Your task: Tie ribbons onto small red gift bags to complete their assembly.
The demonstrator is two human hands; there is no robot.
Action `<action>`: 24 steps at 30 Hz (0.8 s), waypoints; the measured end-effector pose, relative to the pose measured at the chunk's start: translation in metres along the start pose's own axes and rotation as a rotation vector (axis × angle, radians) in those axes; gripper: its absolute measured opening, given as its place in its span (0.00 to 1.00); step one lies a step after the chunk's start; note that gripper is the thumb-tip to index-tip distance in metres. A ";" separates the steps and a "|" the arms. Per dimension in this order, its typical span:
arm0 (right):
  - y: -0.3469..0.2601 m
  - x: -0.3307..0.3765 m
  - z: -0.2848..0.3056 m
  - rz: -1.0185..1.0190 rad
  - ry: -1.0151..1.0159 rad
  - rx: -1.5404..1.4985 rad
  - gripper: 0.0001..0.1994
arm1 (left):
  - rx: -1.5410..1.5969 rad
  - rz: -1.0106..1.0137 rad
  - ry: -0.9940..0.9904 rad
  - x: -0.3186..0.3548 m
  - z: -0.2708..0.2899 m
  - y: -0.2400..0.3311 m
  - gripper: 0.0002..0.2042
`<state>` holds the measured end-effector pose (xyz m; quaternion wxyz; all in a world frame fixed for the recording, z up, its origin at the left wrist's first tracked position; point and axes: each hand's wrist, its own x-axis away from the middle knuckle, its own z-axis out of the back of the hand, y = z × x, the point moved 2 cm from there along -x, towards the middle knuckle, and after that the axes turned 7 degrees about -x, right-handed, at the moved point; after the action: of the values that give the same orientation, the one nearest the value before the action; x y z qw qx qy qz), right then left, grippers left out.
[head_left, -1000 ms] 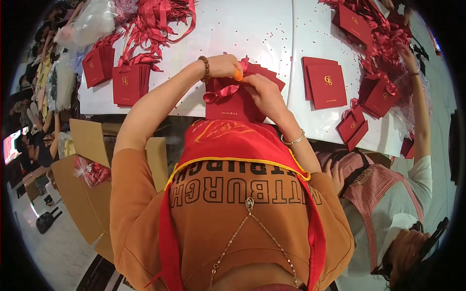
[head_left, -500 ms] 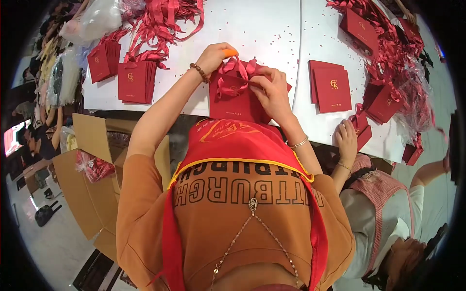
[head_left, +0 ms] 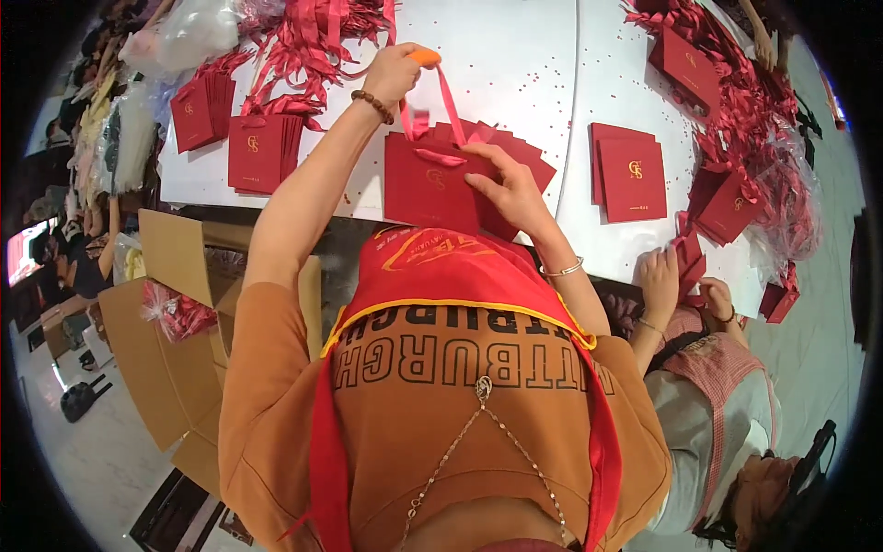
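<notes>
My left hand (head_left: 397, 72) is raised over the white table (head_left: 515, 64), pinching an orange-tipped tool (head_left: 425, 57) and a pink-red ribbon (head_left: 448, 101) pulled taut upward. The ribbon runs down to a flat dark-red paper gift bag (head_left: 425, 189) with a gold emblem, lying at the table's near edge on a small pile of similar bags. My right hand (head_left: 509, 187) presses down on the top of that bag, fingers spread beside the ribbon's lower end.
Stacks of red bags (head_left: 262, 152) lie at left, two flat bags (head_left: 630, 175) at right. Loose red ribbons (head_left: 313, 41) are heaped at the back. A co-worker's hands (head_left: 662, 281) hold a small red bag at right. Open cardboard boxes (head_left: 175, 313) stand on the floor at left.
My left hand has lifted away from the bag toward the table's far side, drawing the ribbon up and taut. My right hand stays on the bag, now flatter.
</notes>
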<state>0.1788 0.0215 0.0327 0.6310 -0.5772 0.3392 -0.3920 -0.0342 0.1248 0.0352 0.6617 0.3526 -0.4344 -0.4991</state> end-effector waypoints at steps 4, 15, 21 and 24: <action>0.010 0.001 0.003 -0.032 0.141 -0.010 0.18 | 0.237 -0.141 0.258 0.022 0.016 -0.004 0.13; -0.004 -0.039 -0.048 0.075 0.191 -0.232 0.16 | 0.210 0.026 0.180 0.085 0.028 -0.052 0.12; -0.013 -0.041 -0.048 0.001 0.077 -0.200 0.18 | -0.339 -0.203 0.683 0.056 0.214 -0.100 0.07; -0.006 -0.038 -0.032 -0.025 0.094 -0.085 0.17 | -0.361 -0.109 0.752 0.048 0.277 -0.146 0.11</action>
<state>0.1324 0.0400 0.0345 0.5842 -0.5887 0.3777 -0.4117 -0.3371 0.0319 0.0179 0.7979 0.4111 -0.0489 -0.4382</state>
